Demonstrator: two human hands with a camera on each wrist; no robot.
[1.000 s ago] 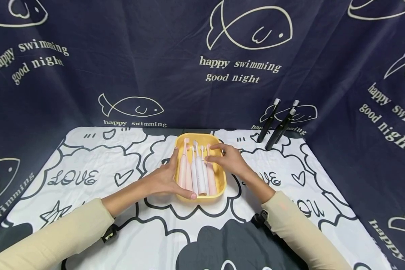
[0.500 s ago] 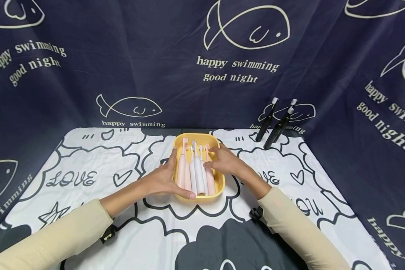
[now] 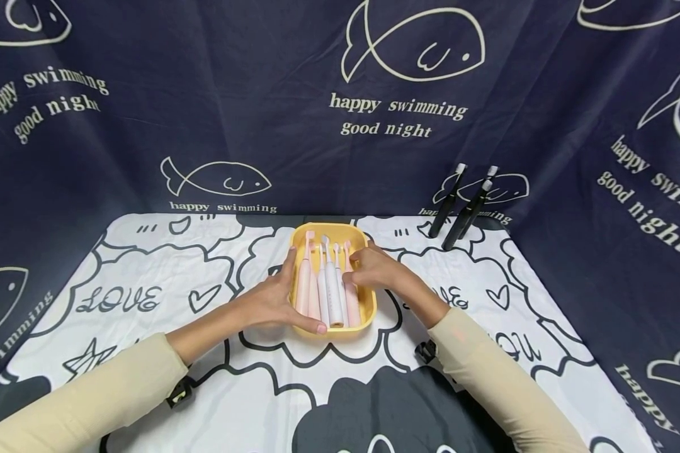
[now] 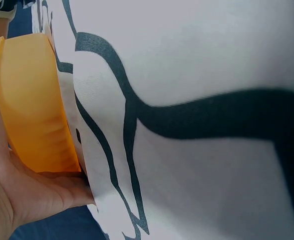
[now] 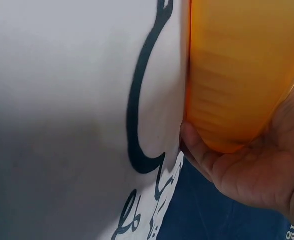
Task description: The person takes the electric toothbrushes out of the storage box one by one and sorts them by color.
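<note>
A yellow tray (image 3: pixel 368 303) lies on the table's middle and holds several pink and white electric toothbrushes (image 3: pixel 332 290) side by side, heads away from me. My left hand (image 3: pixel 272 302) grips the tray's left side, thumb along the near rim. My right hand (image 3: pixel 376 270) holds the right side, fingers curled over the rim beside the brushes. In the left wrist view the palm (image 4: pixel 22 195) cups the tray's orange-yellow wall (image 4: pixel 32 100). The right wrist view shows that hand (image 5: pixel 251 170) wrapped under the tray's wall (image 5: pixel 241 75).
Three black toothbrushes (image 3: pixel 459 207) lean against the dark blue fish-print backdrop at the back right. A white cloth with black cartoon drawings (image 3: pixel 147 283) covers the table. The backdrop closes in the back and both sides.
My right hand has drawn back from lying flat over the brushes and curled onto the tray's right rim. The left hand keeps its hold on the tray.
</note>
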